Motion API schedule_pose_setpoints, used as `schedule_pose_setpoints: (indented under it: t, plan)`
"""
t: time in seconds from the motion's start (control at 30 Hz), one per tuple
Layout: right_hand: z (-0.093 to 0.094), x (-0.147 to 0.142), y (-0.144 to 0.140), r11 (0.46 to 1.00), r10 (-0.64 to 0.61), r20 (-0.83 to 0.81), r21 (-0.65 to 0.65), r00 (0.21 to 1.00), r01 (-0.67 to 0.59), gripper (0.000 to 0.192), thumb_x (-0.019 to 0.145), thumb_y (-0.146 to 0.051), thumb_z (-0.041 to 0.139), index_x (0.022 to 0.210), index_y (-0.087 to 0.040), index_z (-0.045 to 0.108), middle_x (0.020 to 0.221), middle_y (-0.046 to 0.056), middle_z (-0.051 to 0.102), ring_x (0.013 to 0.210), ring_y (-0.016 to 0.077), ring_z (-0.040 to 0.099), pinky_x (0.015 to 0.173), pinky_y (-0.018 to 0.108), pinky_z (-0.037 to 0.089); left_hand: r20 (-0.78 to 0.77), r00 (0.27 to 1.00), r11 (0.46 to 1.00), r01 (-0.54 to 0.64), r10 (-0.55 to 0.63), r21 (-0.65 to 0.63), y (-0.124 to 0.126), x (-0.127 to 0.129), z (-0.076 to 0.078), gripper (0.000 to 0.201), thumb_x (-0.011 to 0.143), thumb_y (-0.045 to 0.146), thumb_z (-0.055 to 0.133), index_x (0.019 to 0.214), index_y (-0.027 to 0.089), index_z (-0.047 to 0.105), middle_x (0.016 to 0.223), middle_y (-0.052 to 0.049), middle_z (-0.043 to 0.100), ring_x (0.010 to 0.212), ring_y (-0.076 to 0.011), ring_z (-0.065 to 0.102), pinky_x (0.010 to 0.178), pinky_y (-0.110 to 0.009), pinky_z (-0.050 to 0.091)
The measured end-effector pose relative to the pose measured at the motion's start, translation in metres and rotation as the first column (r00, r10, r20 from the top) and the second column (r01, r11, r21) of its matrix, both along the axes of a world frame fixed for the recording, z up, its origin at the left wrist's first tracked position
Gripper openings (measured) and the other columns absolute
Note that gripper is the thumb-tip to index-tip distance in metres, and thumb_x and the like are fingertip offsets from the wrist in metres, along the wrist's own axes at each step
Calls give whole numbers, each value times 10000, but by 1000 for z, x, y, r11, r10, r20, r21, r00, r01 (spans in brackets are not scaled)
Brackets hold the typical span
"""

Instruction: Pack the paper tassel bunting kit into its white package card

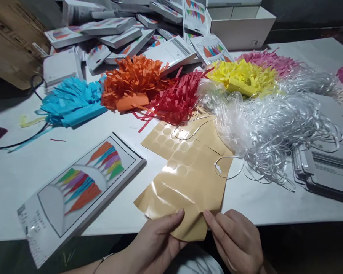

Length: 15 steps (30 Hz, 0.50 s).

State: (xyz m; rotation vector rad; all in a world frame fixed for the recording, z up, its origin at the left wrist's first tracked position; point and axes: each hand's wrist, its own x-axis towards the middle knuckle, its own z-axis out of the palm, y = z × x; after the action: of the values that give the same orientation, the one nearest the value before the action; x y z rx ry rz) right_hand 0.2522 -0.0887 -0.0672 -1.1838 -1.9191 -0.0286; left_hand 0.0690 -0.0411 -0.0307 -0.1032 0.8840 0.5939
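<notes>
A glossy tan sheet of round stickers (188,186) lies over the table's front edge. My left hand (157,241) pinches its near edge with the thumb on top. My right hand (236,239) grips the same edge just to the right, thumb pressed on the paper. More tan sticker sheets (171,139) lie behind it. A flat window box showing coloured tassels (77,190) rests to the left, overhanging the table edge.
Paper tassel bundles lie across the middle: blue (71,101), orange (131,82), red (177,99), yellow (242,76), pink (271,61). A tangle of clear ribbon (274,125) fills the right. Flat card stacks (326,167) sit far right, packaged boxes (117,32) at the back.
</notes>
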Motion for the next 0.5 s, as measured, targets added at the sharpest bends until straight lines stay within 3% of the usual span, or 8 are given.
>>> schedule_pose_setpoints:
  t: [0.17,0.37,0.4,0.5]
  plan:
    - [-5,-1,-2,998,-59,-39,-41,998,57,345,824,16,617,1151,-84,661,725,76,682,561,156,577,478,289,456,8,1000,1000,-23,23,-17,-1,-1,-1,674,897,118,621,1502,205,338,1231,-130,702,1108,-274,678,999,-406,502]
    - [0,-12,-13,975,-161,-188,-179,969,128,158,920,-96,561,964,-200,670,753,28,617,635,130,612,577,250,494,-36,999,1000,-22,23,5,-3,-1,-7,611,878,136,643,1449,184,429,1211,-132,709,1088,-270,683,1004,-401,503]
    - [2,-14,-18,960,-241,-270,-206,932,188,133,926,-128,568,927,-220,664,760,22,599,643,130,603,581,253,487,-59,998,1000,-12,13,21,-3,0,-7,596,872,149,654,1432,184,453,1216,-131,707,1086,-271,683,999,-402,507]
    - [12,-10,-31,886,-461,-537,-318,707,337,74,924,-202,587,902,-269,607,784,19,564,655,154,580,557,284,467,-99,994,990,61,-49,127,-4,3,-8,477,875,236,667,1338,189,564,1234,-119,697,1096,-270,676,995,-401,509]
